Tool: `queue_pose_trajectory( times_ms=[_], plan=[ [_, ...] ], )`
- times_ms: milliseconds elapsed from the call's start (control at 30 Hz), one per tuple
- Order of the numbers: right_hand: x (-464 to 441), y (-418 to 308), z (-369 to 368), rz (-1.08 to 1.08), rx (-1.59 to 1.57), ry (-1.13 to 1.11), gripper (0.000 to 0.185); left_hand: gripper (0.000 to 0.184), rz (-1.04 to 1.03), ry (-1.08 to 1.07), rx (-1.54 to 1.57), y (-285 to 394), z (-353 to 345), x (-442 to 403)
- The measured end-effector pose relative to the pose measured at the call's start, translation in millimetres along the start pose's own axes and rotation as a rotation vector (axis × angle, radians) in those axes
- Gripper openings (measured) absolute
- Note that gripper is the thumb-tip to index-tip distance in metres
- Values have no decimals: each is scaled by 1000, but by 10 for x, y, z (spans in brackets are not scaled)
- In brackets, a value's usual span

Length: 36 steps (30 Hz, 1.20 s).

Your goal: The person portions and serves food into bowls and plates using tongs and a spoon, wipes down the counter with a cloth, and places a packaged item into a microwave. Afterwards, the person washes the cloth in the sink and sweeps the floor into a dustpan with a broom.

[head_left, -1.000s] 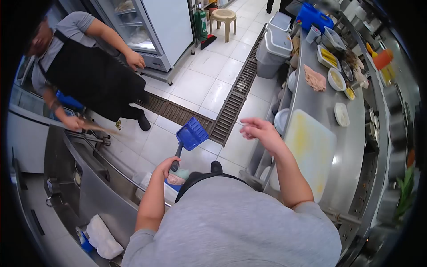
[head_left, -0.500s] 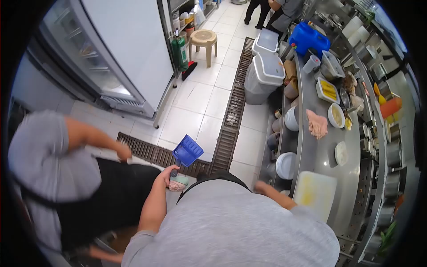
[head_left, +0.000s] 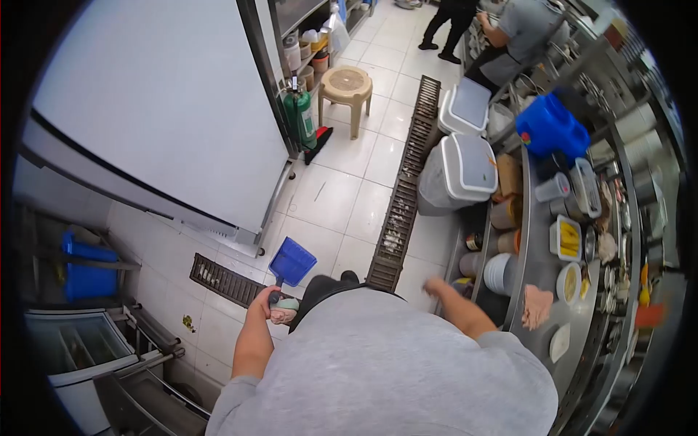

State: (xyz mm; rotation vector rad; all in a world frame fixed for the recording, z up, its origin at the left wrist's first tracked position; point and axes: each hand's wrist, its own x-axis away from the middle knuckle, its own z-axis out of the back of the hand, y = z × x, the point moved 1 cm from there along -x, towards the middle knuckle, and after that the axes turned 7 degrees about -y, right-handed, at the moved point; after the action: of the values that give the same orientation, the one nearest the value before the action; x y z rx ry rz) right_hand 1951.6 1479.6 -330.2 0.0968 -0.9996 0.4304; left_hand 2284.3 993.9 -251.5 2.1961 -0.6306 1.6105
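Note:
My left hand [head_left: 267,302] is closed round the dark handle of a blue dustpan [head_left: 293,261], whose ribbed pan sticks out ahead over the floor. A pale green and pink bundle, perhaps a cloth [head_left: 284,311], hangs against the same hand; how it is held is hidden. My right hand [head_left: 434,286] swings beside my body near the steel counter's lower shelves. Its fingers are blurred, and nothing shows in it.
A floor drain grate [head_left: 402,211] runs ahead over white tiles. To the right stand lidded bins [head_left: 471,166] and a steel counter [head_left: 502,349]; to the left, a large white fridge [head_left: 160,94]. A stool [head_left: 346,86] and two people [head_left: 520,36] are farther off.
The view has moved forward and turned. The co-worker at my left has gone out of view, uncovering a steel unit and a blue container. My left hand keeps the dustpan; my right hand has swung forward.

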Motion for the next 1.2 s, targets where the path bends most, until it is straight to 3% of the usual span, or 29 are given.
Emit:
queue_pose_trajectory(
  times_ms=[67, 100, 133, 167, 200, 233, 300, 433, 467, 533, 600, 667, 733, 767, 800, 867, 900, 933, 1000, 1067, 1133, 1200],
  plan=[
    [-608, -653, 1261, 176, 115, 243, 27, 24, -26, -11, 42, 133, -34, -43],
    [-809, -998, 1953, 375, 199, 357, 27, 25, -80, -30, 48, 165, -61, -62],
    [-862, -1372, 2541, 369, -153, 456, 26, 26, -141, -50, 53, 254, -110, -78],
    [-1147, -1635, 2959, 493, -201, 621, 28, 27, -138, -18, 22, 352, -168, -54],
    [-934, -2059, 3491, 389, -443, 454, 34, 29, -127, 18, -18, 442, -218, 3],
    [-907, -2363, 3890, 445, -548, 405, 42, 27, -134, 25, -40, 545, -231, -18],
    [-754, -2769, 4400, 565, -581, 496, 46, 24, -243, -14, -141, 756, -163, -160],
    [-1012, -3084, 4659, 653, -465, 497, 57, 27, -910, -199, -630, 1211, -32, -366],
    [-1121, -3065, 4680, 669, -406, 512, 60, 29, -930, -218, -622, 1333, -8, -449],
    [-1241, -3013, 4832, 655, -470, 409, 58, 48, -433, -283, -126, 1754, 377, -1166],
    [-1665, -2946, 5042, 659, -508, 412, 55, 52, -649, -291, -431, 2054, 97, -894],
    [-2212, -3036, 5370, 634, -545, 411, 50, 55, -722, -265, -467, 2224, -239, -718],
    [-2764, -3323, 5835, 585, -583, 397, 45, 57, -659, -204, -228, 2347, -770, -392],
    [-2909, -3587, 6147, 520, -660, 228, 37, 20, -837, 31, -366, 2430, -1340, -58],
    [-3107, -3876, 6460, 566, -673, 161, 34, 20, -608, -23, -184, 2398, -1166, -429],
    [-3613, -4557, 7020, 714, -402, 309, 38, 21, -147, -6, 254, 2381, -904, -1076],
    [-3630, -4920, 7319, 695, -640, 138, 32, 22, -243, 180, 304, 2394, -1456, -862],
    [-3894, -5303, 7501, 832, -556, 296, 31, 22, -193, 193, 352, 2490, -1869, -627],
    [-3548, -5905, 7989, 935, -933, 41, 36, 23, -98, 218, 446, 2711, -2513, -223],
    [-3667, -6397, 8281, 964, -1012, -70, 46, 20, -397, 311, 220, 2851, -3176, 243],
    [-3662, -6729, 8477, 1001, -1044, -118, 50, 24, -425, 181, 310, 2266, -2786, -371],
    [-3626, -6879, 8563, 1019, -1068, -320, 64, 40, -515, 235, 246, 2448, -3457, 245]
  ],
)
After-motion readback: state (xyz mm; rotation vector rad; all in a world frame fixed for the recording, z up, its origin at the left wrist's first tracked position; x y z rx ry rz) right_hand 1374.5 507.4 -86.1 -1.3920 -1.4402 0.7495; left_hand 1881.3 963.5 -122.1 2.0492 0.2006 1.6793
